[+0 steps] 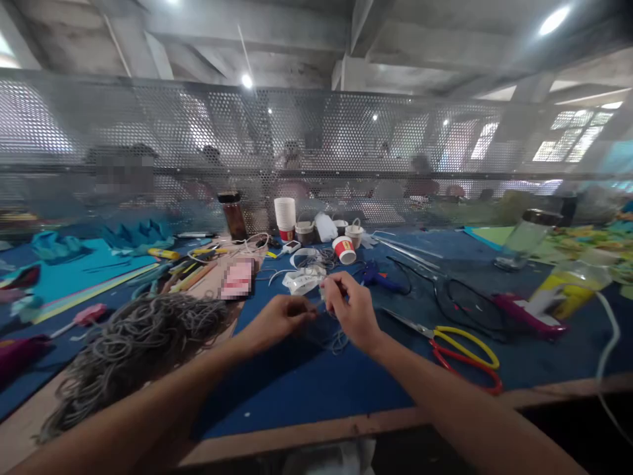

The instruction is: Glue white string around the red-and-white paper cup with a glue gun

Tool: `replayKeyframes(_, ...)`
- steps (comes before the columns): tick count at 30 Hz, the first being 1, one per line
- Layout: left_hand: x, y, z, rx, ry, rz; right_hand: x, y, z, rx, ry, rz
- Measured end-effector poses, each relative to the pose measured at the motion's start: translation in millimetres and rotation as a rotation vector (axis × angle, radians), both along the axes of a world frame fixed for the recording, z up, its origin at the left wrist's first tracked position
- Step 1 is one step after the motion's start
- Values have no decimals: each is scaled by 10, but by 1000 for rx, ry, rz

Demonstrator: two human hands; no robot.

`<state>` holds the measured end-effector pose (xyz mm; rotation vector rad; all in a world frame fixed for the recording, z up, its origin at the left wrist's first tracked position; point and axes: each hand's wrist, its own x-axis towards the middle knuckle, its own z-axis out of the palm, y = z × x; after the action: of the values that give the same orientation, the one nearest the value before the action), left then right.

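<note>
Over the blue table mat [297, 396], my left hand [284, 320] has its fingertips pinched together, pointing right. My right hand [352, 309] faces it a short way off, fingers curled into a pinch. Whatever lies between the fingertips is too small and blurred to make out. Just below my right hand is a loose coil of thin grey cord [339, 341]. Behind the hands lie a crumpled clear plastic bag [302, 280] and a tipped paper cup [345, 251]. Scissors [459, 353] with one yellow and one red handle rest right of my right hand.
A tangled heap of grey cord [148, 336] spreads along the left. Near the back stand stacked paper cups [285, 218] and a dark jar [232, 216]. A blue glue gun [383, 276] lies behind my right hand, a purple one [531, 315] farther right. A perforated screen [316, 145] closes the back.
</note>
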<state>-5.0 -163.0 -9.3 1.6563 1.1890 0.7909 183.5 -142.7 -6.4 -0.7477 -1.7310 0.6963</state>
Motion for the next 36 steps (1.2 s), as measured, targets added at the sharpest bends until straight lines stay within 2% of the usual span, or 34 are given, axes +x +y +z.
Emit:
replayKeyframes(3, -51, 117, 118, 54, 44, 74, 26, 63, 54, -60, 122, -39)
replayKeyframes(6, -55, 271, 193, 298, 196, 252, 42, 90, 96, -93, 198, -45)
replayKeyframes(9, 15, 398, 144, 517, 462, 281, 52, 90, 117, -95, 212, -26)
replayKeyframes(11, 99, 424, 110, 574, 488, 279, 56, 91, 125, -97, 210, -15)
replayKeyframes(12, 147, 414, 113, 582, 429, 281, 57, 94, 127, -98, 211, -9)
replayKeyframes(13, 195, 390, 129, 564, 326, 274, 57, 100, 130, -101, 212, -1)
replayKeyframes(15, 282, 312, 185, 441, 72, 167, 55, 117, 135, -112, 219, 16)
replayKeyframes(17, 340, 225, 226, 235, -124, 10, 54, 145, 147, -122, 232, 26)
replayKeyframes(19, 360, 165, 222, 32, -214, -149, 69, 186, 182, -116, 262, 9)
replayKeyframes(21, 340, 146, 194, -57, -217, -210, 113, 235, 257, -96, 305, -30)
replayKeyframes(25, 202, 215, 199, 27, -164, -90, 300, 320, 569, -31, 410, -133)
replayKeyframes(29, 23, 305, 317, 97, -40, 27, 503, 386, 994, 78, 460, -171)
replayKeyframes(32, -57, 346, 477, 181, 64, 113, 575, 488, 1234, 177, 466, -208)
replayKeyframes(34, -75, 390, 624, 183, 40, 149, 573, 589, 1326, 211, 435, -234)
replayKeyframes(36, -76, 472, 795, 208, -64, 191, 539, 696, 1373, 214, 388, -251)
